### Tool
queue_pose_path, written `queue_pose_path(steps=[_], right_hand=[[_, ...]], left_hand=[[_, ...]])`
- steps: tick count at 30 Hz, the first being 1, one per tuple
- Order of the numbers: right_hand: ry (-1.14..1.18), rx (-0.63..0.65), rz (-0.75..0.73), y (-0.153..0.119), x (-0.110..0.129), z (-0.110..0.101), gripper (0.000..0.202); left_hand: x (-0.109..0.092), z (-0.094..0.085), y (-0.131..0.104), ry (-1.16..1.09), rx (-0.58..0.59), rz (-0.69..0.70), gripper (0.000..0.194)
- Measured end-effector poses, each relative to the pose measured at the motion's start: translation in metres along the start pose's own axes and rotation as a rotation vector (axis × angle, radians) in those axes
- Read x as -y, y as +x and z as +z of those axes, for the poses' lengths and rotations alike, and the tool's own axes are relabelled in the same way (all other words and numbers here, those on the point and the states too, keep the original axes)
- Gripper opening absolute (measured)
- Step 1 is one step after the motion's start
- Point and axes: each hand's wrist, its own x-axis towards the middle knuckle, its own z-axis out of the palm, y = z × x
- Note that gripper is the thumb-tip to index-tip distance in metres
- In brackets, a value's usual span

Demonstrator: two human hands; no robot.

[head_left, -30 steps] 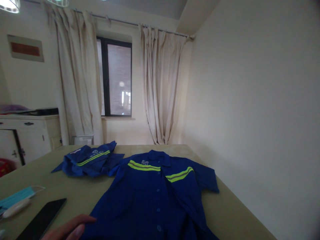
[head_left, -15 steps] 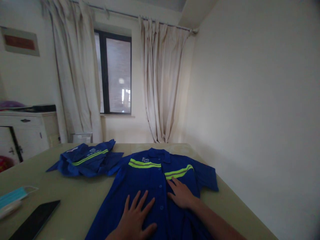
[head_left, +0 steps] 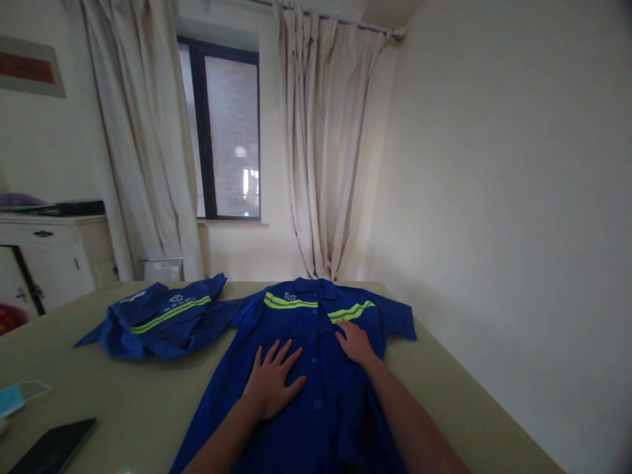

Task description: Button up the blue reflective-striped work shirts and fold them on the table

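A blue short-sleeved work shirt (head_left: pixel 296 421) lies spread front side up, its collar at the far end. Yellow-green reflective stripes cross its chest, and a row of buttons runs down the middle. On the shirt's left half, my left hand (head_left: pixel 274 382) rests flat with fingers spread. My right hand (head_left: pixel 354 342) lies on the other half, fingers stretched out just below the right stripe. Neither hand grips the cloth. The shirt's lower end runs out of view.
A second blue garment (head_left: pixel 168 322) with a similar stripe lies crumpled at the left, touching the shirt's sleeve. A dark phone (head_left: pixel 54 447) and a light-blue face mask (head_left: pixel 10 399) are on the green table (head_left: pixel 148 401). A wall (head_left: pixel 518 230) stands close on the right.
Both hands have slid farther up the shirt, away from me, staying flat on it. The camera view has shifted slightly.
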Motion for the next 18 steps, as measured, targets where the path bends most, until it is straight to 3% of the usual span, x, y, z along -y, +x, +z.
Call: queue_pose_path(steps=[3,5,9,13,15,18], right_hand=[[0.102,0.017,-0.029,0.001,-0.001,-0.018,0.045],[0.152,-0.008,-0.037,-0.015,-0.003,-0.034,0.045],[0.203,-0.128,0.004,-0.094,-0.015,-0.055,0.047],[0.123,-0.048,0.058,-0.188,-0.031,-0.052,0.06],[0.093,0.006,0.148,-0.212,-0.038,-0.053,0.06],[0.251,0.005,0.247,-0.212,-0.036,-0.076,0.057]], left_hand=[[0.008,-0.002,0.006,0.013,0.001,-0.022,0.071],[0.015,-0.004,0.009,0.02,-0.001,-0.043,0.069],[0.027,-0.006,0.015,0.022,-0.047,-0.058,0.061],[0.027,-0.008,0.015,0.049,-0.101,0.005,0.052],[0.022,-0.009,0.011,0.054,-0.1,0.077,0.05],[0.008,-0.008,-0.004,0.056,-0.077,0.146,0.05]])
